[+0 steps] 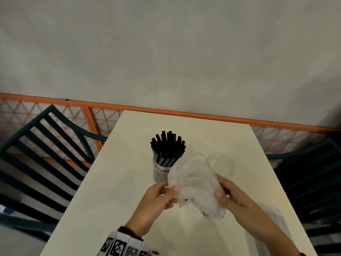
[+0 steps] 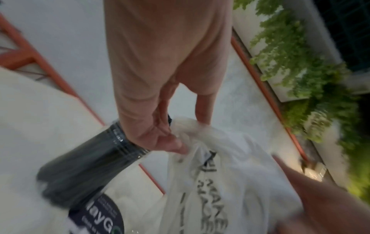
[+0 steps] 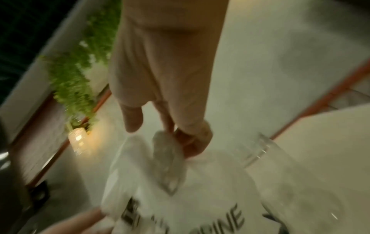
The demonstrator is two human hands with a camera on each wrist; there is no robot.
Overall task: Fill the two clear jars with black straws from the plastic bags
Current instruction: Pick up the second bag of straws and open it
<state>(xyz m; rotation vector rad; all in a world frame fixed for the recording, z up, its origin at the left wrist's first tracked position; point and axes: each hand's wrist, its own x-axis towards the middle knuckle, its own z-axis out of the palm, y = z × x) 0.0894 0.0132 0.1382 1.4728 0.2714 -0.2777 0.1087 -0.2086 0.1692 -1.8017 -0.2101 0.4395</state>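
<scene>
Two hands are shown above the middle of a white worktop point(image 1: 110, 182), holding a crumpled translucent plastic bag point(image 1: 193, 183) between them. The left hand point(image 1: 158, 202) is seen pinching the bag's left edge between thumb and fingers; in the left wrist view the same pinch point(image 2: 174, 142) is visible at a gathered fold of the bag point(image 2: 210, 182), on which blurred dark lettering is printed. The right hand point(image 1: 232, 194) is closed on the bag's right side, and in the right wrist view a twisted fold of the bag point(image 3: 168, 158) is gripped by its fingers point(image 3: 192, 142). Whether any straws lie inside the bag cannot be told.

Beyond the left hand, toward the far edge of the worktop, a clear jar point(image 1: 161, 171) stands upright, packed with black straws point(image 1: 168, 146) that fan out above its mouth. Its right side is partly covered by the raised bag. A second clear jar point(image 1: 221, 163) is seen just right of the bag, nearer the worktop's right edge; it holds no straws, and its rim also appears in the right wrist view point(image 3: 258, 152).

Dark slatted chairs point(image 1: 36, 163) flank the worktop on both sides, and an orange railing point(image 1: 184, 112) runs past its far edge. Green foliage point(image 2: 300, 63) is visible in the wrist views.
</scene>
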